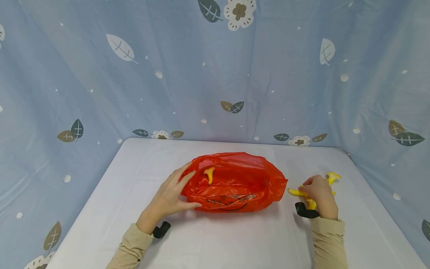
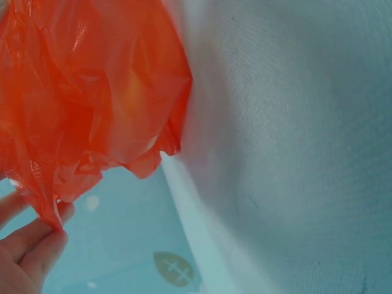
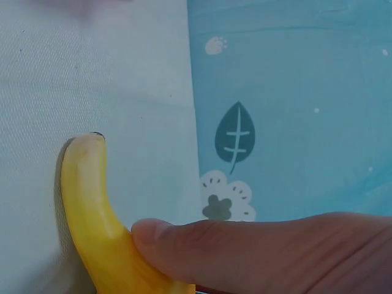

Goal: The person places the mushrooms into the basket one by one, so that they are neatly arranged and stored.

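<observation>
Pickup step, I'd say: right hand (image 1: pixel 319 189) fingers pinch banana (image 3: pixel 86 196) right of red plastic bag (image 1: pixel 231 203), left hand (image 1: pixel 169 195) fingers spread at bag's left edge; next move likely needs lift-and-drop into bag.

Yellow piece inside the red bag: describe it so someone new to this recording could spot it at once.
On the white table in the head view sits an open red plastic bag. Inside, toward the end by the left hand, rests a small yellow piece with a flared top and narrow stem. The other yellow things lie outside the bag, around the right hand.
</observation>
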The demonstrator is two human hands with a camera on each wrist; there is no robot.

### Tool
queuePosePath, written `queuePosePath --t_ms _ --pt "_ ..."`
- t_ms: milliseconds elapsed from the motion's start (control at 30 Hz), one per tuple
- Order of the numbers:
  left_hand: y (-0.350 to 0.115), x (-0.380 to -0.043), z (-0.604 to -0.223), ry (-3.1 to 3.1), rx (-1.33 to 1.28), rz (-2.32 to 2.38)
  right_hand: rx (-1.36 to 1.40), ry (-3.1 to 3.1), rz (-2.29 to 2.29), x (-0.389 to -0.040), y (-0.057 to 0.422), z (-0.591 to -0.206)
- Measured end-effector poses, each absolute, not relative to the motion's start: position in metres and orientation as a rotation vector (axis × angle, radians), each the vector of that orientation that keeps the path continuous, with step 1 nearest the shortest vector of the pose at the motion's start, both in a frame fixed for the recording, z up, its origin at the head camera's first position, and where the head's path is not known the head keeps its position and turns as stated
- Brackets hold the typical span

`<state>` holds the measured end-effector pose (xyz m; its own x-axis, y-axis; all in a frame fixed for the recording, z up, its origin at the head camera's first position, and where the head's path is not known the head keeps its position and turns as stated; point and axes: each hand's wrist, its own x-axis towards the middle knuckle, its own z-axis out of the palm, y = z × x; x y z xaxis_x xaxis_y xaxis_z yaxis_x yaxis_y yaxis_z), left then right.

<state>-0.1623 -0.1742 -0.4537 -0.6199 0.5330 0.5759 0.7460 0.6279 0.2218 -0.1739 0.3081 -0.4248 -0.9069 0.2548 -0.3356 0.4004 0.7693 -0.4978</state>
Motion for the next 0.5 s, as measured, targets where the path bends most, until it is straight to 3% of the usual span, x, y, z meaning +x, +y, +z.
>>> queuePosePath --t_ms 500 --pt "-0.1743 -0.1617 -0.4543 -2.408 -0.995 -0.621 0.506 2.696 -0.921 -0.1717 0.3065 -0.4185"
